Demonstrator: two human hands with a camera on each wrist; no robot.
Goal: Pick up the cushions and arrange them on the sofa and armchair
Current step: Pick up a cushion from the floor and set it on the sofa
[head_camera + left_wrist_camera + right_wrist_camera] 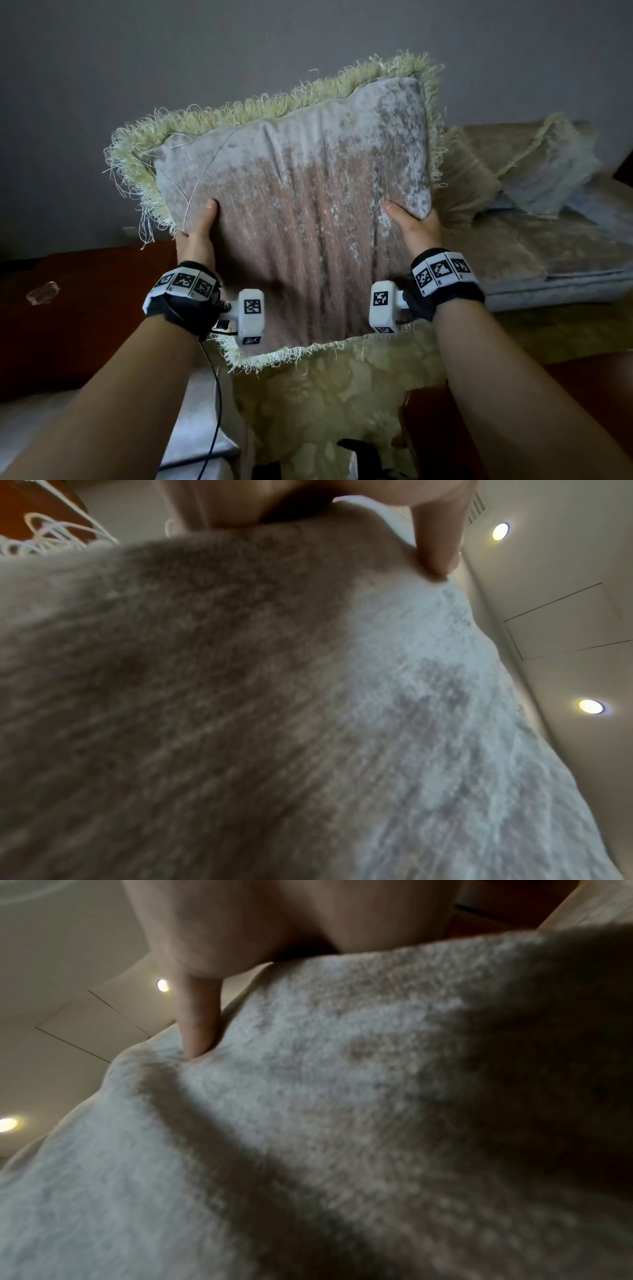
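I hold a fringed velvet cushion [301,205] raised in front of me, my left hand [197,233] gripping its edge at 9 o'clock and my right hand [416,228] at 3 o'clock, thumbs pressed into the front face. Two more cushions [513,164] lean on the sofa [565,253] at 2 o'clock.

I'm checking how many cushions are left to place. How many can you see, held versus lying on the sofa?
Held cushion, gripped by left hand and right hand: 1
Cushions on the sofa: 2, one and another, both blurred
Total: 3
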